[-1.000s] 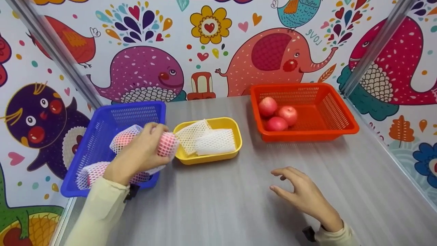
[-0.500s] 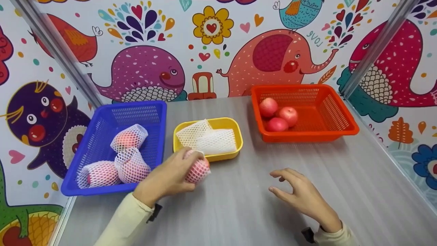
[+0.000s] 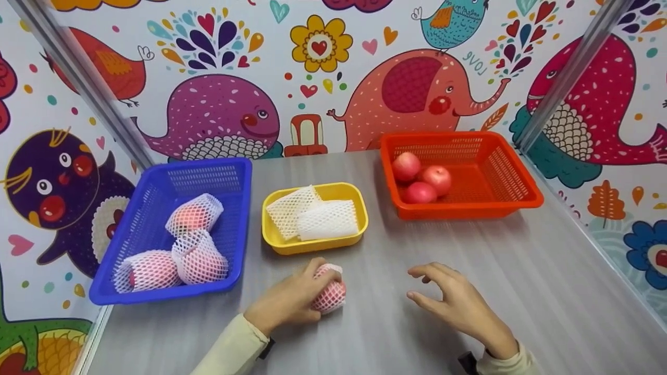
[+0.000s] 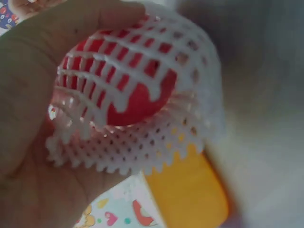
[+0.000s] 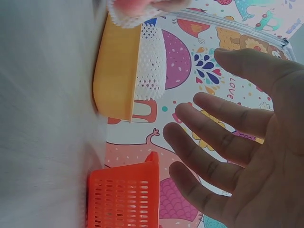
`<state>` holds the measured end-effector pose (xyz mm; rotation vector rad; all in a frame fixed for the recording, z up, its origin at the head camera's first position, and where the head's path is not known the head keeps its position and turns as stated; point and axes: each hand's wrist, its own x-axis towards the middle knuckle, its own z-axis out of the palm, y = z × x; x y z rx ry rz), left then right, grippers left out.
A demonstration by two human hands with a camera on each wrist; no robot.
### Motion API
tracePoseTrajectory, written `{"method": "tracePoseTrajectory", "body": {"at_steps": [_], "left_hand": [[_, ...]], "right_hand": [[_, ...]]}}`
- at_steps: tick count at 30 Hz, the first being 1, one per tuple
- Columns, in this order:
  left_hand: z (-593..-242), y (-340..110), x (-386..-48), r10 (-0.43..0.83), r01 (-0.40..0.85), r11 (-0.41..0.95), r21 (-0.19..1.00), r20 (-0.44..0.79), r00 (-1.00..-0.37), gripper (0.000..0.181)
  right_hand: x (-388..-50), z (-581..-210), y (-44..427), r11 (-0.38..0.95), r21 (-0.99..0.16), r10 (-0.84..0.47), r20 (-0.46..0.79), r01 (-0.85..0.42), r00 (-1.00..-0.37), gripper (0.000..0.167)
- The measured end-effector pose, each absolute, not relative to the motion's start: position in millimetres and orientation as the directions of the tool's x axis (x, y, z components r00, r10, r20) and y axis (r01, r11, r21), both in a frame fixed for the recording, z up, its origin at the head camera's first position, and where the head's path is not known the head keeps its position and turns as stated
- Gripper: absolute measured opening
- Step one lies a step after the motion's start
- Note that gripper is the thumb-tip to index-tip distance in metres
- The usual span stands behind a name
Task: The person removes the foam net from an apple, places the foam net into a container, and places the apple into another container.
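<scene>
My left hand (image 3: 292,299) grips a red apple (image 3: 332,299) sleeved in a white foam net, in front of the yellow tray. In the left wrist view, the foam net (image 4: 142,142) hangs past the apple's bare end, and the thumb lies over it. My right hand (image 3: 458,307) hovers over the table to the right, holding nothing; its fingers are spread and loosely bent in the right wrist view. Inside the yellow tray (image 3: 292,249) lie two flat foam nets (image 3: 327,221).
At the left, a blue basket (image 3: 241,219) holds three netted apples (image 3: 202,260). A red basket (image 3: 469,211) at the back right contains three bare apples (image 3: 436,179). Patterned walls (image 3: 312,104) enclose the grey table (image 3: 385,328) at the back and sides.
My left hand has carried the netted apple out from over the blue basket, rightward and nearer, to in front of the yellow tray. The right hand has stayed almost still.
</scene>
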<state>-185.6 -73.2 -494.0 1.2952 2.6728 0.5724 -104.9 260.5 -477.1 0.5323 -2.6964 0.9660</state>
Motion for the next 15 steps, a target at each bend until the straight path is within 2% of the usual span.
{"method": "tracePoseTrajectory", "body": {"at_steps": [5, 8, 12, 15], "left_hand": [[-499, -71, -184, 0.769, 0.721, 0.597, 0.352, 0.006, -0.639, 0.078], [-500, -68, -184, 0.750, 0.697, 0.628, 0.347, -0.031, -0.660, 0.087], [-503, -67, -183, 0.692, 0.651, 0.686, 0.326, -0.014, -0.722, 0.103], [-506, -67, -182, 0.640, 0.612, 0.724, 0.320, 0.023, -0.768, 0.104]], "right_hand": [[-105, -479, 259, 0.703, -0.572, -0.266, 0.339, -0.422, -0.902, 0.030], [-105, -479, 258, 0.703, -0.579, -0.260, 0.331, -0.413, -0.907, 0.030], [-106, -479, 256, 0.700, -0.588, -0.259, 0.322, -0.406, -0.911, 0.029], [-108, -480, 255, 0.695, -0.589, -0.266, 0.322, -0.413, -0.908, 0.029]]}}
